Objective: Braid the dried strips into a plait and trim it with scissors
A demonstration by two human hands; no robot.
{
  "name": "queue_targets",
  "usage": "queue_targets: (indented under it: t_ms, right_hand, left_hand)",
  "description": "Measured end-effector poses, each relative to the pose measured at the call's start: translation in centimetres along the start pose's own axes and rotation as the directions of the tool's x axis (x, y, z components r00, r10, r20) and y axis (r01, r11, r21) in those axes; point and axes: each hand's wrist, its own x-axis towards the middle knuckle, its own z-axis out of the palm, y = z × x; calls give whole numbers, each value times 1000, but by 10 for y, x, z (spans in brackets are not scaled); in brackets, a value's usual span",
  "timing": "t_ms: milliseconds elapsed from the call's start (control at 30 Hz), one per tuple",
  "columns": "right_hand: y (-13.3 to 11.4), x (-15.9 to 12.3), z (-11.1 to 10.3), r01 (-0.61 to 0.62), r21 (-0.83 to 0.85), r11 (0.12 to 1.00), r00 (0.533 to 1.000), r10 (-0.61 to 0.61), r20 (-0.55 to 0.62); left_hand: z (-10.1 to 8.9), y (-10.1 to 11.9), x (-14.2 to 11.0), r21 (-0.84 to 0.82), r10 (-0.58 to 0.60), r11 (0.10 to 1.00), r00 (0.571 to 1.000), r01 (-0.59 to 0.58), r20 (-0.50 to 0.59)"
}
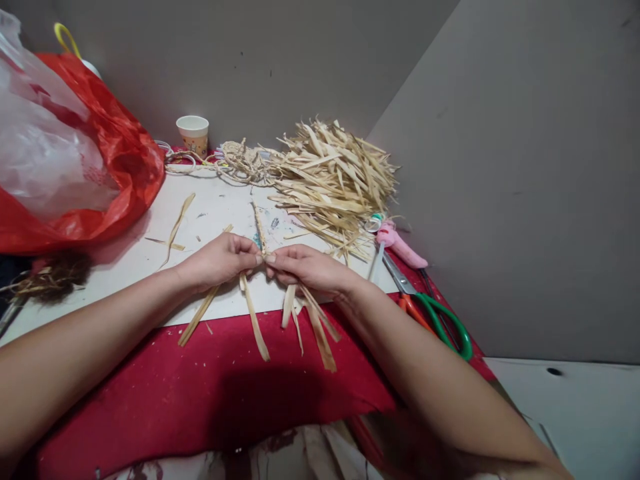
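Observation:
A narrow braid of dried straw-like strips runs away from me over the white board. At its near end my left hand and my right hand meet, each pinching it between thumb and fingers. Loose flat strips hang below my left hand toward the red cloth. More strips fan out under my right hand. The exact crossing of the strips is hidden by my fingertips.
A heap of dried strips lies at the back, beside a coil of braided cord and a paper cup. Scissors and a pink-handled glue gun are at right. A red plastic bag stands left.

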Motion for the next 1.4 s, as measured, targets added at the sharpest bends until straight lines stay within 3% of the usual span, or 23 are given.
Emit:
queue_targets:
  t_ms: [200, 333, 467, 667, 767, 867, 933, 1000, 1100, 1233, 1333, 1400]
  right_hand:
    - [0, 6, 4, -33, -8, 999, 995, 32, -96]
    - [0, 6, 7, -8, 62, 998, 994, 15, -110]
    - [4, 6, 11, 70, 13, 997, 975, -65, -212]
    - [4, 7, 17, 63, -28, 998, 947, -68, -313]
    - [-1, 4, 20, 54, 92, 994, 942, -20, -335]
    - [-3, 1, 22, 47, 236, 971, 948, 31, -318]
    - [-3, 0, 23, 54, 292, 955, 949, 42, -313]
    - [-2, -1, 25, 75, 319, 945, 945, 35, -324]
    - [-1, -1, 25, 87, 327, 941, 944, 27, -329]
    - [0, -3, 21, 61, 329, 942, 964, 30, -265]
    - [1, -4, 13, 78, 367, 927, 980, -4, -199]
    - [-1, -5, 9, 97, 384, 918, 986, -37, -162]
  left_hand:
    - [-1, -8, 3, 186, 132, 974, 991, -130, 0]
    - [-1, -5, 2, 223, 127, 967, 992, -125, 7]
    - [-5, 5, -2, 335, 153, 933, 987, -130, -42]
    - [1, 19, -15, 531, 215, 840, 967, -111, -138]
    - [13, 17, -22, 682, 346, 716, 925, -149, -160]
    - [25, 11, -27, 841, 444, 507, 893, -188, -68]
    - [32, 6, -29, 907, 434, 381, 901, -180, -4]
    - [38, 0, -32, 935, 389, 316, 921, -161, 27]
    - [48, -5, -40, 907, 357, 355, 930, -224, 90]
    - [53, 10, -59, 797, 332, 509, 929, -323, 165]
    - [42, 35, -64, 642, 322, 698, 940, -316, 112]
    - [30, 45, -57, 485, 324, 838, 943, -250, -73]
